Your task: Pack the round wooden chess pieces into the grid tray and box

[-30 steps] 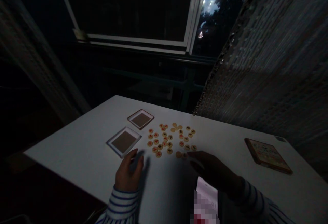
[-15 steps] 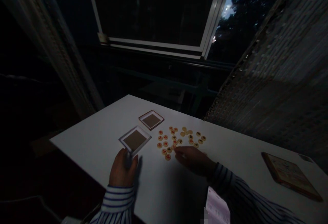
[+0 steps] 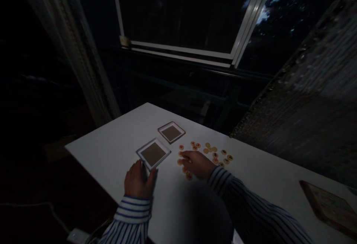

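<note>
Round pale Chinese chess pieces with red or dark characters lie scattered on the white table. My right hand (image 3: 196, 163) reaches over them from the right, its fingers curled and closed at a red-marked piece (image 3: 180, 154) on the left side of the group. It hides several pieces in the middle. My left hand (image 3: 138, 180) is at the near corner of a shallow white-rimmed box tray (image 3: 166, 156) with a brown bottom, thumb and fingers apart around that corner. Whether the fingertips press on its rim is hard to tell in the dim light.
A second shallow box part (image 3: 183, 133) with a reddish-brown rim lies behind the tray. Several pieces (image 3: 214, 149) lie farther right, some blank side up. A flat wooden-edged board (image 3: 329, 206) rests at the right. A phone (image 3: 237, 238) shows at the bottom edge.
My right hand has moved left across the pieces, now covering the middle ones and touching one on the left. My left hand stays at the tray's corner. The whole view has shifted slightly.
</note>
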